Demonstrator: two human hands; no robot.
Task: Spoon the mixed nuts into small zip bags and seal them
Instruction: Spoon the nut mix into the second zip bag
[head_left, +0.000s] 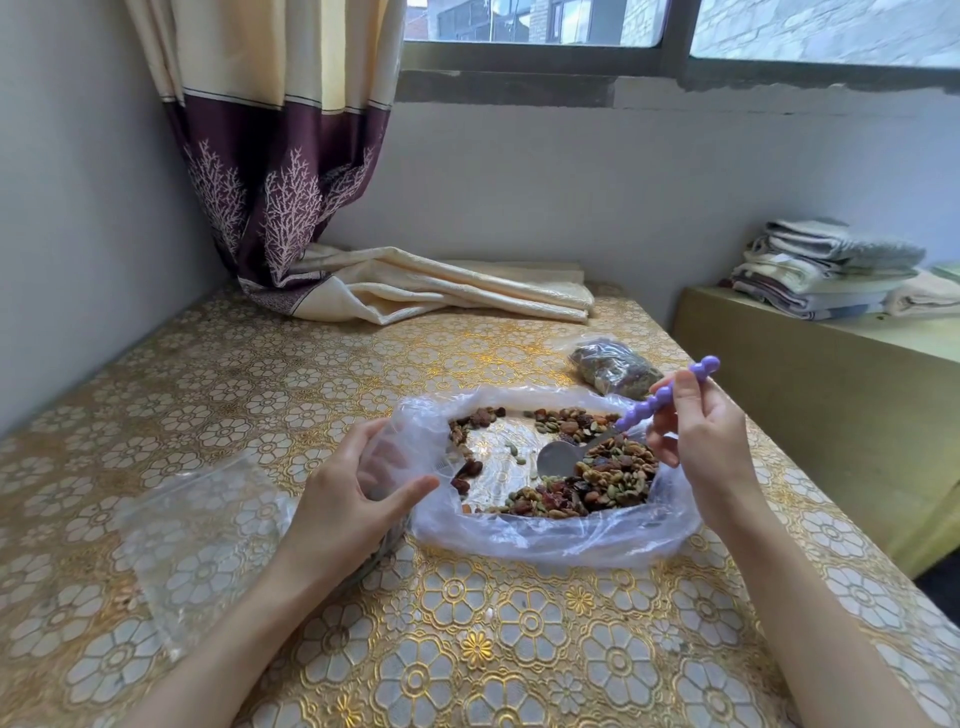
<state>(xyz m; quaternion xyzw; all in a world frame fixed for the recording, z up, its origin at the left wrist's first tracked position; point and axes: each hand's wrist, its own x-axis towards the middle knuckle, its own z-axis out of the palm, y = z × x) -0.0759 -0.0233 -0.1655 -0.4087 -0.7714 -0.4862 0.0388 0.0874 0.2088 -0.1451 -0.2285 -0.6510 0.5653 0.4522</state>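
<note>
Mixed nuts (608, 480) lie in a wide open clear plastic bag (550, 540) on the table. My right hand (696, 431) pinches the purple beaded handle of a spoon (561, 458); its metal bowl rests among the nuts. My left hand (358, 493) grips the upper part of a small zip bag (387, 462) at the big bag's left rim, fingers inside it and thumb outside. A filled small bag of nuts (615, 366) lies behind, at the right.
Clear empty zip bags (197, 545) lie flat left of my left arm. The table (467, 649) wears a gold floral cover. A curtain (441, 291) is heaped at the back. Folded towels (826, 270) sit on a lower surface to the right.
</note>
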